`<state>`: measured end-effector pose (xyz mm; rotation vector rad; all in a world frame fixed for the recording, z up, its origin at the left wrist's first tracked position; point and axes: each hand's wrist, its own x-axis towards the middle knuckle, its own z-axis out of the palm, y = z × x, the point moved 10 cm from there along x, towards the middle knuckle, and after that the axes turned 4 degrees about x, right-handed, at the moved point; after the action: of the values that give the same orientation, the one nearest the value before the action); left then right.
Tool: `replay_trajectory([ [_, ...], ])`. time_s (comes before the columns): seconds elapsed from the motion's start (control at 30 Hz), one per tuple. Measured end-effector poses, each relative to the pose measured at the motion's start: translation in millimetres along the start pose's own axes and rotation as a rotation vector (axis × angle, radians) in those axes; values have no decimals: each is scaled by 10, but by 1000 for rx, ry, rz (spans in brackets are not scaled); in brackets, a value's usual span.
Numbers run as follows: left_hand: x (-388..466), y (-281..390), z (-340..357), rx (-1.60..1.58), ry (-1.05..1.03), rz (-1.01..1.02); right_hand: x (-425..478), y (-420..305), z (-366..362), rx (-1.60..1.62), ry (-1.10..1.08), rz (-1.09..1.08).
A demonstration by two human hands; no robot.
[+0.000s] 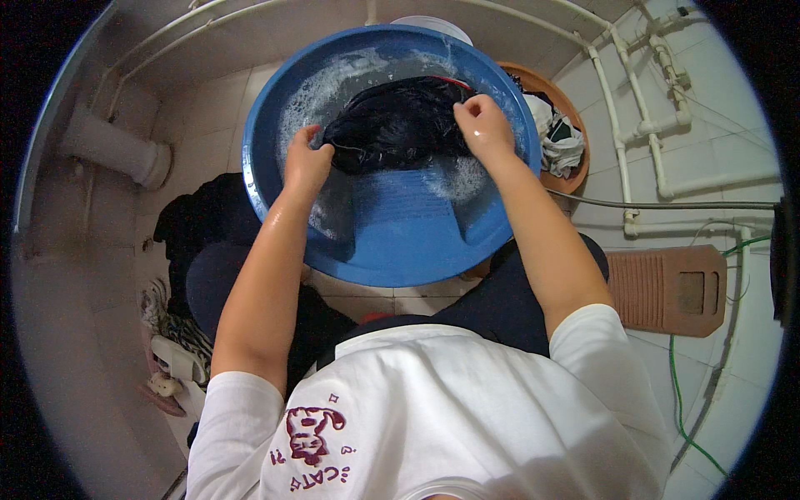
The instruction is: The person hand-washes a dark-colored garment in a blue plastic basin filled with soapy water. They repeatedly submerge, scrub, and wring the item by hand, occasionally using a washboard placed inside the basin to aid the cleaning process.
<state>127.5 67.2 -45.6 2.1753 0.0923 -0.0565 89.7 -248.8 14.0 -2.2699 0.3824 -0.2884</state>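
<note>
A wet black garment (400,122) with a red and white strip at its upper edge lies spread in soapy water inside a blue plastic tub (400,259). My left hand (306,156) pinches the garment's left end between thumb and fingers. At the opposite end, my right hand (484,128) grips the cloth near the red strip, fingers curled in. Suds float around the garment. Below it, the ridged washboard slope (403,200) moulded into the tub shows bare.
Right of the tub stands an orange-brown basin (578,169) of clothes. A brown washboard (665,290) and white pipes (615,119) are farther right. Dark cloth (203,209) and slippers (178,359) lie on the left. A white bucket (434,26) sits behind the tub.
</note>
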Motion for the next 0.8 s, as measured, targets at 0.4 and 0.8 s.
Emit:
replay_trajectory([
  [0.4, 237, 457, 812, 816, -154, 290, 37, 135, 1100, -570, -415, -233],
  [0.8, 828, -476, 1264, 637, -459, 277, 343, 654, 1780, -420, -864, 21],
])
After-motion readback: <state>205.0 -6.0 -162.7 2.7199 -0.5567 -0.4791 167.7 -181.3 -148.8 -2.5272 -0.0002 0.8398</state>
